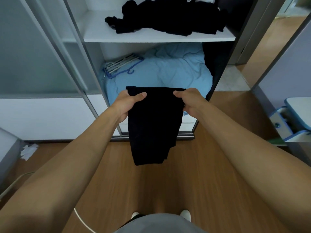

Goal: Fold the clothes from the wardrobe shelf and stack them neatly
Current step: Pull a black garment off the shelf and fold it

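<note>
A black garment (154,125) hangs in the air in front of the wardrobe, folded lengthwise, its lower end above the wooden floor. My left hand (127,103) grips its top left corner, thumb on the front of the cloth. My right hand (190,101) grips the top right corner in the same way. Higher up, a loose heap of black clothes (165,17) lies unfolded on the white wardrobe shelf (158,37).
Below the shelf sits a light blue duvet (168,71) with a bundle of hangers (122,64) on it. A sliding wardrobe door (42,68) stands at the left. A blue-and-white desk (296,118) is at the right, crumpled paper (28,151) on the floor at left.
</note>
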